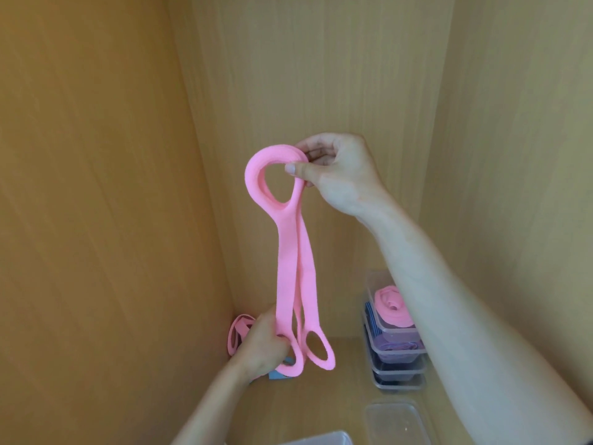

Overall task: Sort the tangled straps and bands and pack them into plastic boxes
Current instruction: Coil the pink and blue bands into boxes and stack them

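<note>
The right hand [340, 175] pinches the top loops of a folded pink band [288, 261], thumb and fingers [298, 170] clamped on them. The band hangs down to the left hand [263, 345], whose fingers curl round its lower part just above two end loops. Behind those fingers lies a loose band [239, 332]. Right of them stand stacked boxes [398, 358], the top one holding a rolled band [393, 306].

Surrounding cabinet walls [96, 155] and shelf [337, 396]: pale wood-grain finish, smooth, faint sheen. Long pink strap [290, 268] — matt, finely grained surface, soft and rubbery-looking, no shine. At the shelf's right edge, stacked boxes [399, 358] — clear plastic, smooth, slightly cloudy. In the top box, rolled pink band [393, 305]: same matt grain.
</note>
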A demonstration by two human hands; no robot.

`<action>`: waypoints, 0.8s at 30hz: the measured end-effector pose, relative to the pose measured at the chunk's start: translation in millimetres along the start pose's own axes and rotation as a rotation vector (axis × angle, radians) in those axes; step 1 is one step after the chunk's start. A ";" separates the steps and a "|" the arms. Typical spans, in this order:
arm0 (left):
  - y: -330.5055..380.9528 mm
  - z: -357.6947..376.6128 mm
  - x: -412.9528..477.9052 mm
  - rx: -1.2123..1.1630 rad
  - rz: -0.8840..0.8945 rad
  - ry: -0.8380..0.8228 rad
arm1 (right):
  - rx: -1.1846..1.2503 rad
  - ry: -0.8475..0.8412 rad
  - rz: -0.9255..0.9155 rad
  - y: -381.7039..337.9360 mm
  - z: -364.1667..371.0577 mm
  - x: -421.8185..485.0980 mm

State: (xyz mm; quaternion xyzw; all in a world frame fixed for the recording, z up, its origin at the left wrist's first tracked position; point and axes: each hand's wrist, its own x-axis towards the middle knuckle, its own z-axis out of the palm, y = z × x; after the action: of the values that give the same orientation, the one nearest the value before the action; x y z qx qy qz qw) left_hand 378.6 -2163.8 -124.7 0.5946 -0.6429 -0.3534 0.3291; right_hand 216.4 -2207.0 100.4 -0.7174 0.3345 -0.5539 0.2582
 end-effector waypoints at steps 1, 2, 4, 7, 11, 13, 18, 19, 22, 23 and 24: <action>-1.3 -0.6 -1.3 -0.004 -0.001 -0.015 | 0.000 -0.001 0.002 0.6 0.2 -0.5; -1.8 -1.4 -2.7 -0.005 -0.002 -0.028 | 0.002 -0.001 0.005 1.3 0.1 -0.8; -1.2 -3.0 -6.8 -0.012 -0.008 -0.040 | -0.001 -0.001 0.011 2.5 0.2 -1.2; 0.3 -4.3 -10.6 -0.062 -0.009 -0.015 | -0.011 0.002 0.013 1.5 0.7 -0.1; 2.3 -5.9 -10.7 -0.091 0.000 0.037 | -0.012 0.010 0.001 -4.2 2.5 3.0; 5.3 -5.5 -9.4 -0.080 0.013 0.032 | -0.011 0.008 -0.003 -7.2 4.7 4.5; 15.7 -0.7 -6.4 -0.176 -0.028 -0.008 | -0.007 -0.006 0.009 -10.7 13.4 3.9; 15.9 0.2 -5.8 -0.206 -0.033 -0.019 | -0.006 -0.009 0.012 -10.8 14.4 3.2; 12.8 3.8 -2.6 -0.235 -0.041 -0.047 | -0.004 -0.013 0.016 -10.4 15.3 2.1; 10.5 4.9 -1.1 -0.224 -0.045 -0.059 | -0.007 -0.014 0.017 -10.0 15.2 1.7; 8.3 6.2 -0.3 -0.217 -0.052 -0.072 | -0.010 -0.015 0.019 -9.5 15.1 1.4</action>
State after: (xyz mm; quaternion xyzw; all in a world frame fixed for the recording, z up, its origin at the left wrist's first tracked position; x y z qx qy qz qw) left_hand 369.0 -2162.7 -121.0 0.5588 -0.5967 -0.4505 0.3588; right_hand 233.0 -2202.0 104.4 -0.7194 0.3420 -0.5446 0.2624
